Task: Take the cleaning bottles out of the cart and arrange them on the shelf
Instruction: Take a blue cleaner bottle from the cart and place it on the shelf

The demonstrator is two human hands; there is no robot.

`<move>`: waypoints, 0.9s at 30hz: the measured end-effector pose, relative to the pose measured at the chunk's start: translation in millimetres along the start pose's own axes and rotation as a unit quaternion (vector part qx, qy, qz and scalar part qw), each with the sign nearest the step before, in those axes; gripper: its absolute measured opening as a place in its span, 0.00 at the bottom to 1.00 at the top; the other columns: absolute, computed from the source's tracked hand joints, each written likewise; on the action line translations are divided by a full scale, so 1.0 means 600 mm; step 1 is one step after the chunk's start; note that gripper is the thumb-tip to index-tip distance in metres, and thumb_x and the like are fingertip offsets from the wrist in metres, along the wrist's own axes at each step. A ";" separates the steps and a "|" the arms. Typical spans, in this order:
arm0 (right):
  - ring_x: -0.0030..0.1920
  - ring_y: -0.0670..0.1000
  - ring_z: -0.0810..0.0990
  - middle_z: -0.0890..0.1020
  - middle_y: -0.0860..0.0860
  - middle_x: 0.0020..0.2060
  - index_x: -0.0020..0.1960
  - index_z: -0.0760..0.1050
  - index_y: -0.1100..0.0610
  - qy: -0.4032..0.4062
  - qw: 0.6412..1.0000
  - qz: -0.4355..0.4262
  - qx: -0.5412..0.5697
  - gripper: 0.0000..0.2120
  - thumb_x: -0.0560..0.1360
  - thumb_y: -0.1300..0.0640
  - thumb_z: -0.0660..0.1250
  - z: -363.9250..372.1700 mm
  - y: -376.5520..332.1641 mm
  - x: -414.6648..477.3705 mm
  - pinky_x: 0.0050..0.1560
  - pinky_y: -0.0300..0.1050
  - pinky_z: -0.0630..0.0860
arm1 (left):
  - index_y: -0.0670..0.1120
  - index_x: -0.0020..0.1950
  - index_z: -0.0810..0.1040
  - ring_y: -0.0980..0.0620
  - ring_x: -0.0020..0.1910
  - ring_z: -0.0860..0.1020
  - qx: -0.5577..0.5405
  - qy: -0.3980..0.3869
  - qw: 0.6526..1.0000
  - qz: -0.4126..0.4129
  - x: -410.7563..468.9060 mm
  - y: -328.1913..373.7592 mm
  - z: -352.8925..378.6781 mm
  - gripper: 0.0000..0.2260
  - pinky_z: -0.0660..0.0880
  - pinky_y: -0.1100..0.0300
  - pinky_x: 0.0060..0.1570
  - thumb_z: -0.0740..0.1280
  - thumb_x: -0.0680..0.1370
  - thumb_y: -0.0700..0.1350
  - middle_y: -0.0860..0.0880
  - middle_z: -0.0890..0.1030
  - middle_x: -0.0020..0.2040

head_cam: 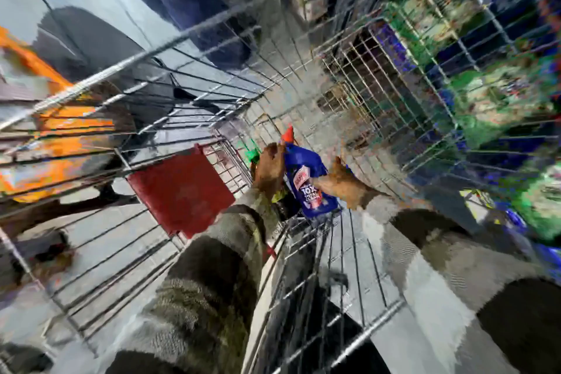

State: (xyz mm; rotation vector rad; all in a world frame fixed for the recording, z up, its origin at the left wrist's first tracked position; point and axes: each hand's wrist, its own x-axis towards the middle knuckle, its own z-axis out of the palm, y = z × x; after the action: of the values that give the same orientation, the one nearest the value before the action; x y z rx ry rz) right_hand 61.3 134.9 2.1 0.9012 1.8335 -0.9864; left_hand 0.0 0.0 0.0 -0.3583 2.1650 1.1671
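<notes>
Striped sleeves (212, 267) are reaching into the wire cart (212, 27). Left hand (270, 170) and right hand (346, 185) are gripping a blue bottle (309, 182), red cap at twelve o'clock; a red flap (182, 191) is lying at nine o'clock.

Both hands (306, 174) hold a blue bottle (309, 182) — inside the wire cart (182, 76).

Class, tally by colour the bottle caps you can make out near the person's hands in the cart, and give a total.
Red caps: 1, on the blue bottle between the left hand and right hand
Green caps: 1, the green cap just behind the left hand
Total: 2
The picture is heavily blurred, so further caps inside the wire cart may be missed.
</notes>
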 end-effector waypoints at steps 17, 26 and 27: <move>0.66 0.61 0.75 0.72 0.63 0.68 0.73 0.55 0.61 0.015 0.995 0.075 0.056 0.33 0.75 0.60 0.69 -0.002 -0.004 0.033 0.65 0.53 0.74 | 0.43 0.60 0.77 0.47 0.51 0.75 0.024 -0.095 0.993 -0.071 0.029 0.059 0.038 0.28 0.76 0.48 0.58 0.60 0.75 0.66 0.47 0.77 0.53; 0.57 0.55 0.80 0.79 0.57 0.61 0.69 0.64 0.56 -0.020 0.977 -0.108 0.182 0.23 0.78 0.51 0.67 -0.145 -0.064 -0.149 0.48 0.44 0.77 | 0.48 0.59 0.80 0.41 0.51 0.83 -0.058 -0.031 0.998 -0.012 0.004 0.138 -0.056 0.41 0.81 0.42 0.52 0.58 0.66 0.80 0.41 0.85 0.51; 0.55 0.54 0.80 0.80 0.55 0.58 0.69 0.65 0.54 -0.021 0.968 -0.136 0.210 0.22 0.79 0.51 0.66 -0.161 -0.071 -0.188 0.43 0.39 0.77 | 0.49 0.58 0.80 0.41 0.52 0.84 -0.071 -0.021 0.997 -0.011 -0.033 0.189 -0.075 0.41 0.82 0.39 0.51 0.59 0.64 0.82 0.40 0.85 0.53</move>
State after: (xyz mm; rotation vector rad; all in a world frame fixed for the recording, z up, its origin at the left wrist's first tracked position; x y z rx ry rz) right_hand 35.6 179.8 147.3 0.8751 1.7732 -1.5971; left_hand -61.7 26.2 104.3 -0.4128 2.0432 1.3080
